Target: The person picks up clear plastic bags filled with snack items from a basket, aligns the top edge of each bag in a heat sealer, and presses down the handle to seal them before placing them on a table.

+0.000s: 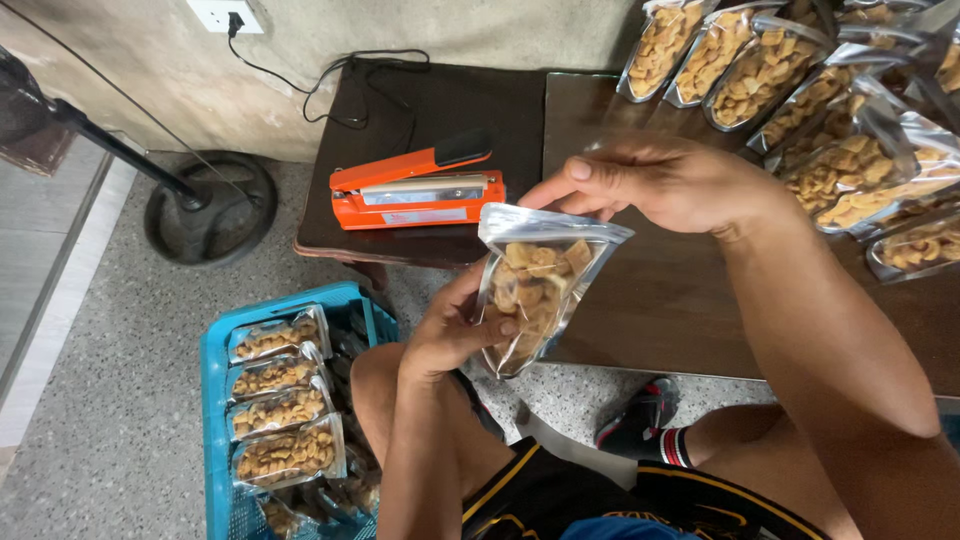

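Behind left hand point(450, 335), snack pouch point(535, 285) bottom hidden (partly), right hand point(670, 185) pinching top edge.

- My left hand point(450, 335) grips a clear, silver-edged pouch point(535, 285) of tan snacks from below. It is upright and a little tilted.
- My right hand point(665, 180) pinches the pouch's flat top strip.
- Filled pouches point(285, 400) of the same kind lie stacked in the blue crate point(215, 440) at lower left, beside my knee.
- More pouches point(800, 100) lie overlapping in rows on the brown table point(650, 300) at upper right.
- An orange sealer point(420, 190) bears a pale label strip on its front; the writing is too small to tell.
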